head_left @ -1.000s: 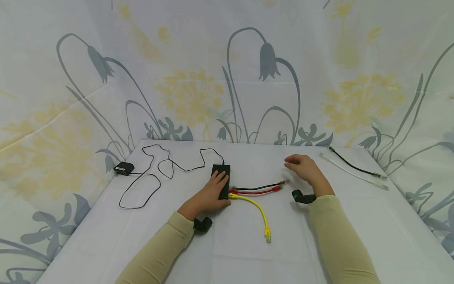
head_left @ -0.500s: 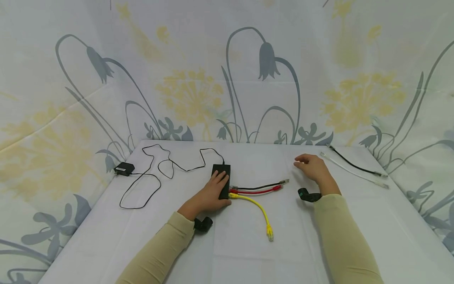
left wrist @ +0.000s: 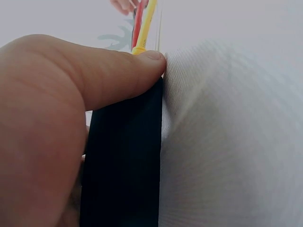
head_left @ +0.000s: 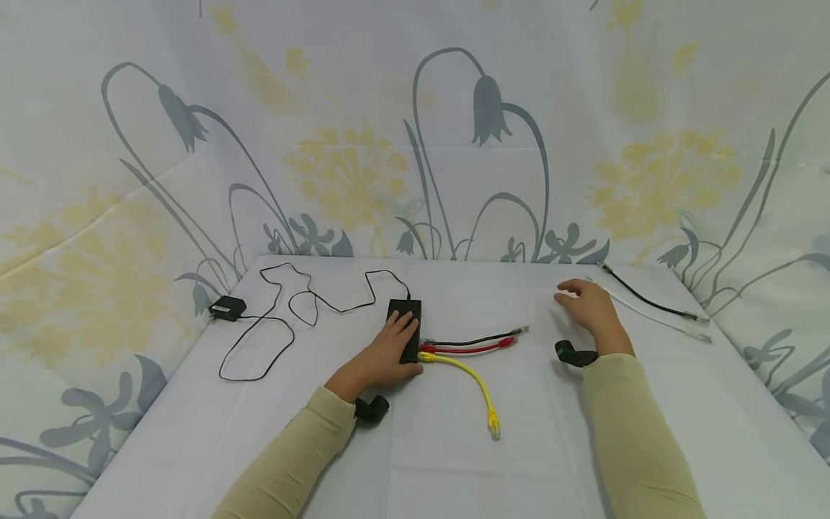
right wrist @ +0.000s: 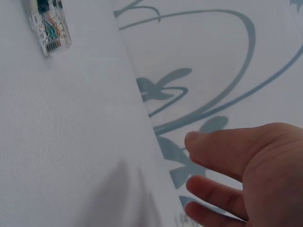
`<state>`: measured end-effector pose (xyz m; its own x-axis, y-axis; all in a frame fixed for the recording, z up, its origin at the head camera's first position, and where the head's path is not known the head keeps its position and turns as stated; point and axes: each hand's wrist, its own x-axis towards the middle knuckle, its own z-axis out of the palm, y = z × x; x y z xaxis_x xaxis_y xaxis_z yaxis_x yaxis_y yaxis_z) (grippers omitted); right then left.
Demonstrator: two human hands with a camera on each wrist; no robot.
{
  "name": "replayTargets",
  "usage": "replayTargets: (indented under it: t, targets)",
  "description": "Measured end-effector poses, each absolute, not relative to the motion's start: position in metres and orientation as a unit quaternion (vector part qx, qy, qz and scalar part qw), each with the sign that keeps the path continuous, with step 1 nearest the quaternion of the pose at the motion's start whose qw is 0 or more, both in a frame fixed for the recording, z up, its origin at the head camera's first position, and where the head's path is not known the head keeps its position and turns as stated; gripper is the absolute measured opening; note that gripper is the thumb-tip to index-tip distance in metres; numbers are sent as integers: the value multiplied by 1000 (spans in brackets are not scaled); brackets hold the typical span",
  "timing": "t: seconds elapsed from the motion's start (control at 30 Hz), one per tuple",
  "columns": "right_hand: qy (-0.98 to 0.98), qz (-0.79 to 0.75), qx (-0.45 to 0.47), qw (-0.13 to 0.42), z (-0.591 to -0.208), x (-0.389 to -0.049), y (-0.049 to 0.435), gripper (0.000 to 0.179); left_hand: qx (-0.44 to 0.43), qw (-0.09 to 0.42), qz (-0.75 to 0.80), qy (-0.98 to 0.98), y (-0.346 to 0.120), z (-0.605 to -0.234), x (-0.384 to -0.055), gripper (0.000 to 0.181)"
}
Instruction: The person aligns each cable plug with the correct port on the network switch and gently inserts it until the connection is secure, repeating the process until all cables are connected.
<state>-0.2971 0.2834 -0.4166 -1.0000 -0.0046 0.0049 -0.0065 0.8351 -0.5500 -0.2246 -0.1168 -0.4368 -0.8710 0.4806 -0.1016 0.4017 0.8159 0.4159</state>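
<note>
My left hand (head_left: 389, 351) rests over a black network switch (head_left: 410, 349), fingers spread on its top. In the left wrist view the thumb (left wrist: 113, 71) lies across the near side of the network switch (left wrist: 123, 165). Yellow (head_left: 478, 380), red (head_left: 473, 352) and black (head_left: 467, 343) network cables run out from its right side, their other ends loose. My right hand (head_left: 591, 308) holds nothing, with fingers loosely bent, beside a white network cable (head_left: 648, 316). The right wrist view shows a clear plug (right wrist: 53, 35) apart from these fingers.
Behind the white cable lies a short black network cable (head_left: 642, 294). A power adapter (head_left: 228, 308) sits at the back left, its thin black cord (head_left: 256, 378) looping over the table to the switch. Floral cloth (head_left: 363, 144) rises behind the white table (head_left: 454, 497).
My right hand has moved to the right, away from the loose ends of the red and black cables, and now overlaps the white cable's far end. The left hand stays on the switch.
</note>
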Motion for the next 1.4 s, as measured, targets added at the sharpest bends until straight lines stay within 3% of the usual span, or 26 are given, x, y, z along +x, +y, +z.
replayTargets:
  t: [0.83, 1.4]
  targets:
    - [-953, 295, -72, 3, -424, -295, 314, 64, 235, 99, 195, 947, -117, -438, -223, 86]
    - [-951, 285, -117, -16, -434, -294, 332, 66, 239, 95, 195, 947, -117, -438, -224, 85]
